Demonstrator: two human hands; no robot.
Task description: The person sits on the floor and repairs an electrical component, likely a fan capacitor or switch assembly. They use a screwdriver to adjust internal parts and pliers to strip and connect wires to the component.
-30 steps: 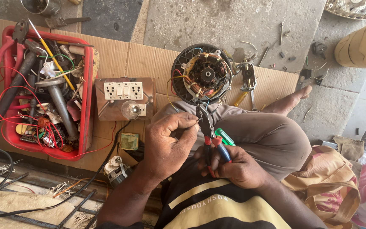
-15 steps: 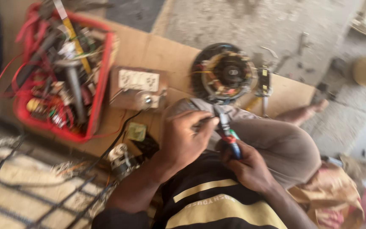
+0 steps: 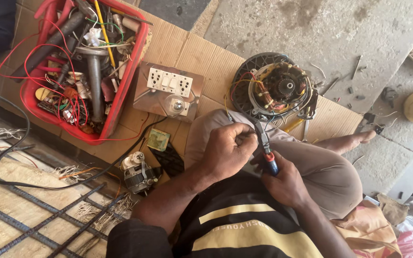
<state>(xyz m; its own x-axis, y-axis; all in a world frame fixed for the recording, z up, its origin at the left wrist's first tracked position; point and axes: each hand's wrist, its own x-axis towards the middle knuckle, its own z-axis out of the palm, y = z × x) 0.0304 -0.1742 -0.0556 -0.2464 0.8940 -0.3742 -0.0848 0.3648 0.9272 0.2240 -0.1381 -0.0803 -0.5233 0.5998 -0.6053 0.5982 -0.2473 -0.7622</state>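
Head view: right hand [image 3: 285,184] fingers grasp pliers [image 3: 266,149]; left hand [image 3: 228,150] fingers pinch a wire [image 3: 229,116] beside them.

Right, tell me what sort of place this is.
Probably an informal floor-level electrical repair spot: an opened motor on cardboard, a red crate of tools and wires, a switch board, bare concrete floor.

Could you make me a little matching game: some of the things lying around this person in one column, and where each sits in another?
Things:
1. red plastic crate
2. white switch-and-socket board
3. round black motor with copper windings
4. red-and-blue-handled pliers

Places:
a. in the right hand
b. far left, full of tools and wires
c. on cardboard beyond the knee
d. on cardboard beside the crate

Pairs: 1-b, 2-d, 3-c, 4-a
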